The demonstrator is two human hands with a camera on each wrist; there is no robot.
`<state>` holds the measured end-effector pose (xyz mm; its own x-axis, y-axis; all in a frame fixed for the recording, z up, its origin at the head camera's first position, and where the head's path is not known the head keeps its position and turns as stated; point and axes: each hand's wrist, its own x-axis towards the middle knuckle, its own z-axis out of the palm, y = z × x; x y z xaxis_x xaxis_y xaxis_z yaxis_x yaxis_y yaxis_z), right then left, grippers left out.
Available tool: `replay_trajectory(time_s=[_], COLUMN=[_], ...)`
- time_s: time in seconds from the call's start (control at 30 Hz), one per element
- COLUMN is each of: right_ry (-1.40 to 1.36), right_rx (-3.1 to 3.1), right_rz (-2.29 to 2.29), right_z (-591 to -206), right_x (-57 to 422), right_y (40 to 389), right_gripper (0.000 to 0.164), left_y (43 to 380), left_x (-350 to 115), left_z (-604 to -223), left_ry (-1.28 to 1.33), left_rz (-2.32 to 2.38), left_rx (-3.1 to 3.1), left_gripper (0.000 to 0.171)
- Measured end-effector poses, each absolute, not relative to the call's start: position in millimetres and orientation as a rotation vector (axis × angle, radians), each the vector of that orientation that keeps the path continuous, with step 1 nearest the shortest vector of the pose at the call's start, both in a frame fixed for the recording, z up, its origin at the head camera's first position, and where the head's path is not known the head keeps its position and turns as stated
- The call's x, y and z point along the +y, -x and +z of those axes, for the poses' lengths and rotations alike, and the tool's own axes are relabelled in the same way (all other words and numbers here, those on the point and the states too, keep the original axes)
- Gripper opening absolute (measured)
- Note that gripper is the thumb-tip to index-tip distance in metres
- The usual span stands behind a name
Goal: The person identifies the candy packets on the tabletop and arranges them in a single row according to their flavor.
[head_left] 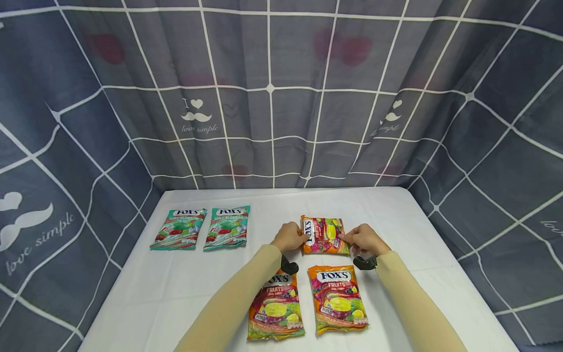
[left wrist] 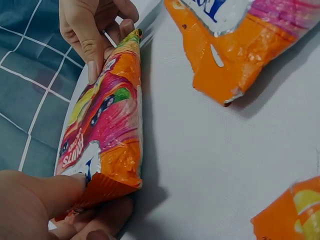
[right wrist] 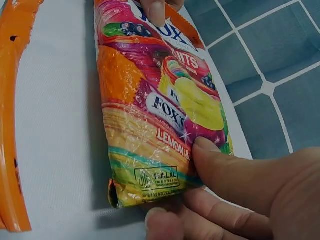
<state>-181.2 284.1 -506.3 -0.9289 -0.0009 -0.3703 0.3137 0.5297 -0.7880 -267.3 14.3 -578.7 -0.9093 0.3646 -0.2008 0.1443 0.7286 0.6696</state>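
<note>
An orange Fox's Fruits candy bag point(head_left: 324, 235) lies turned sideways between both hands, its logo end to the left. My left hand point(head_left: 290, 237) pinches the logo end, thumb on the printed face and fingers underneath, as the left wrist view shows. At the opposite end my right hand point(head_left: 364, 239) grips the bag the same way, thumb on top near the lemon picture. In the right wrist view the bag's end point(right wrist: 145, 185) is tilted up over the fingers. Two more orange candy bags, one left point(head_left: 276, 308) and one right point(head_left: 338, 300), lie upright-facing nearer me.
Two green Fox's Mint Blossom bags, one point(head_left: 179, 230) beside the other point(head_left: 227, 228), lie at the back left of the white-covered table point(head_left: 176, 293). A grey checked curtain point(head_left: 246, 112) encloses the back and sides. My left forearm crosses over the nearer left orange bag's top.
</note>
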Motion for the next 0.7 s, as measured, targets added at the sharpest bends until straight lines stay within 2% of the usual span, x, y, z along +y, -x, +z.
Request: replay_trajectory(time_s=[0.17,0.3,0.7], right_ry=[-0.268,-0.276,-0.317], right_rx=[2.41,2.413,2.371], right_rz=[-1.382,-1.374,-1.408], right_z=[-508.2,-509.7,-511.3], right_x=[285.8,285.4,283.7], right_y=[182.3,183.8,185.7], right_gripper=[0.036,0.036,0.034], left_y=[267.1,241.0,230.0], left_x=[14.4,12.4,12.3], left_z=[-581.0,-542.7,-518.5], left_ry=[-0.417,-0.393,-0.482], left_rz=[1.012,1.065,1.059], left_rx=[2.61,2.597,2.618], left_gripper=[0.043,0.037,0.022])
